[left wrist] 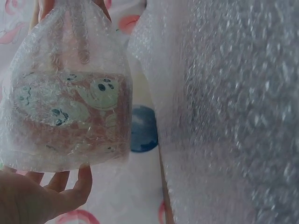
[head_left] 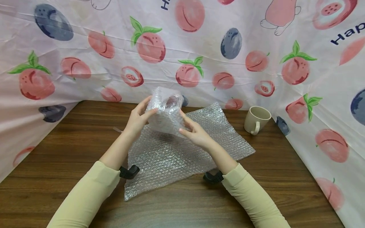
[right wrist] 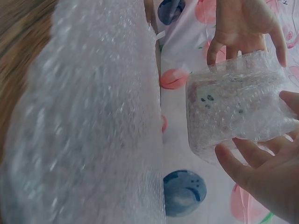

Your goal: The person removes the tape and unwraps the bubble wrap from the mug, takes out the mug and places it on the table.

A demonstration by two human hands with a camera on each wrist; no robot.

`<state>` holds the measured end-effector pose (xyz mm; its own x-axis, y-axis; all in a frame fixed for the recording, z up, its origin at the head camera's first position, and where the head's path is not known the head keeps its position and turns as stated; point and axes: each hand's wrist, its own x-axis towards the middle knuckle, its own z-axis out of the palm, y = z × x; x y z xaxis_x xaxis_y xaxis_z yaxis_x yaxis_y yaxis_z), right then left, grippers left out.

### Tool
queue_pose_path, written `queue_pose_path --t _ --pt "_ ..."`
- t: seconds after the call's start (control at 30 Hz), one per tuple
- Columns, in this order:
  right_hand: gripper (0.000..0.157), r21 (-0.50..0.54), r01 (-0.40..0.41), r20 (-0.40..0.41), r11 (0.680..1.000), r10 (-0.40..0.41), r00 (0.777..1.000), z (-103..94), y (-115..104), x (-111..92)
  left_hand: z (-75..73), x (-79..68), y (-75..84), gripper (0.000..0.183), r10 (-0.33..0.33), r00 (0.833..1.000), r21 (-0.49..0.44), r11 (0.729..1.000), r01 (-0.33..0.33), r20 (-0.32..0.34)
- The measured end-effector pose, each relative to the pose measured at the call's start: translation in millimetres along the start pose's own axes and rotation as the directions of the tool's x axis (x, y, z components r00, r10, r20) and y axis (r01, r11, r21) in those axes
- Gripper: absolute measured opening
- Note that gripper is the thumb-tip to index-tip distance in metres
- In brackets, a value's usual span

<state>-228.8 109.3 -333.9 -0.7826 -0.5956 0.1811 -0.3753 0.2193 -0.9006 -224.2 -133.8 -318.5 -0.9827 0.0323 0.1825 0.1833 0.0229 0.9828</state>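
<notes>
Head view, and the wrapped package (head_left: 165, 118) is up over the bubble-wrap sheet (head_left: 171, 158), gripped by left hand (head_left: 136, 119) and right hand (head_left: 197, 133); left wrist shows it beside the sheet, left fingers (left wrist: 85, 179) underneath; right wrist has it between both hands.

Wooden table (head_left: 94, 126), bubble-wrap sheet (head_left: 171, 161), beige mug (head_left: 252, 120)

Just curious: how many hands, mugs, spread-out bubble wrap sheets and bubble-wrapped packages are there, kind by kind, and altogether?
Hands: 2 (left hand, right hand)
Beige mug: 1
Bubble wrap sheet: 1
Bubble-wrapped package: 1
Total: 5
</notes>
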Motion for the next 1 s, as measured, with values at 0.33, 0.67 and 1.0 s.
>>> queue_pose_path --t 0.33,0.67,1.0 --pt "0.068 -0.013 0.005 -0.014 1.0 -0.005 1.0 -13.2 9 -18 17.7 -3.7 -8.5 0.064 -0.005 0.999 0.017 1.0 0.004 0.052" --pt "0.068 -0.024 0.01 -0.036 1.0 -0.01 0.999 -24.7 14 -35 33.3 -7.5 -14.5 0.065 0.011 0.993 0.043 0.999 -0.016 0.113" --pt "0.068 0.003 -0.047 -0.045 0.999 0.048 0.998 -35.0 24 -48 45.2 -8.1 -22.3 0.064 -0.022 0.989 0.026 0.999 0.018 0.144"
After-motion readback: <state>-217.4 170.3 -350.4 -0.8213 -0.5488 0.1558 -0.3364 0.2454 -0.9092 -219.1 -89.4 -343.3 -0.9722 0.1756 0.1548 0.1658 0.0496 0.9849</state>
